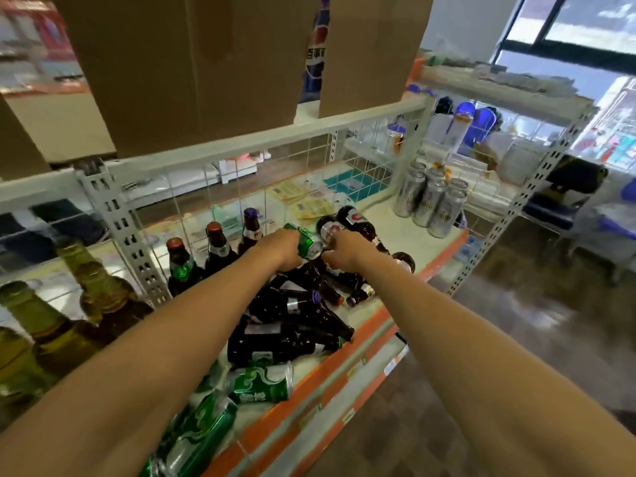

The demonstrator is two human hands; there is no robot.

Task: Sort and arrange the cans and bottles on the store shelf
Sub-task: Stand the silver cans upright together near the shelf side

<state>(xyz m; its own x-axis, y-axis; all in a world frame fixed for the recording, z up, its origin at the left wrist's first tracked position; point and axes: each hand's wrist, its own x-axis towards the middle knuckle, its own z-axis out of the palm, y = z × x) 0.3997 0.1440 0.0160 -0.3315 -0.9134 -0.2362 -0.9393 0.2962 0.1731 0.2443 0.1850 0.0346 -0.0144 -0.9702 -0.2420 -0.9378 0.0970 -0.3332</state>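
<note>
The left hand (283, 250) grips a green can (307, 241) at the far end of the pile (292, 315) of dark bottles that lie on the shelf (375, 220). The can is tilted, its long axis running from far-left to near-right, one end toward the right hand (347, 251). That hand sits just beside the can, against a lying bottle (329, 230) with a red and white label. Its fingers look curled, but they are hidden behind the back of the hand, so whether it holds the bottle, steadies the can or only touches cannot be told.

The hands are close together at the far end of the pile, and the can lies between them, so the left hand is the one placed to carry it. More green cans (261, 383) lie at the near end of the pile, toward the person, which is probably where it belongs. Upright bottles (216, 251) stand left of the pile, and silver cans (430, 201) stand well beyond it to the right
</note>
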